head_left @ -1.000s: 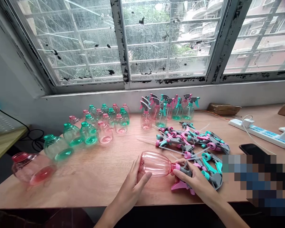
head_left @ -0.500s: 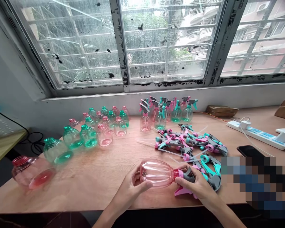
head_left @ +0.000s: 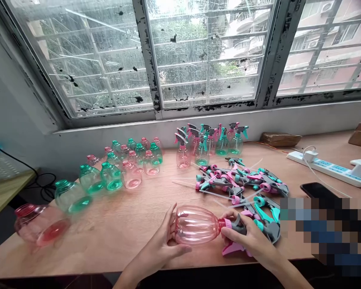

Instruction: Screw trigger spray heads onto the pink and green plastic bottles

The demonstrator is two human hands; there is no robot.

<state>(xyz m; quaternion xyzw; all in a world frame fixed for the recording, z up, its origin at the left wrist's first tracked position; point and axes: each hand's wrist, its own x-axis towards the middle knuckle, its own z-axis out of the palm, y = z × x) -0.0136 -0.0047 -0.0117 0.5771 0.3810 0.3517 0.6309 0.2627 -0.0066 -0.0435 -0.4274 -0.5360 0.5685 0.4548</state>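
A clear pink spray bottle (head_left: pixel 197 224) lies sideways above the table's front part, its base to the left. My right hand (head_left: pixel 249 237) is closed round the grey and pink spray head (head_left: pixel 237 226) at its neck; a pink trigger (head_left: pixel 233 249) hangs below. My left hand (head_left: pixel 159 245) is spread loosely about the bottle's base, its thumb apart from the plastic. Whether its hidden fingers touch the bottle I cannot tell. Just beyond my right hand is a heap of loose spray heads (head_left: pixel 228 180) in pink, green and grey, with thin clear tubes.
Bottles without heads, such as a green one (head_left: pixel 111 176) and a large pink one (head_left: pixel 42 224), stand at the left. Several bottles with spray heads (head_left: pixel 202 152) stand by the wall. A power strip (head_left: pixel 327 166), a phone (head_left: pixel 319 190) and a brown packet (head_left: pixel 280 139) are right.
My left thumb has come off the bottle and dropped below it, and the left fingers have spread. The bottle sits slightly lower in view. My right hand keeps its hold on the spray head.
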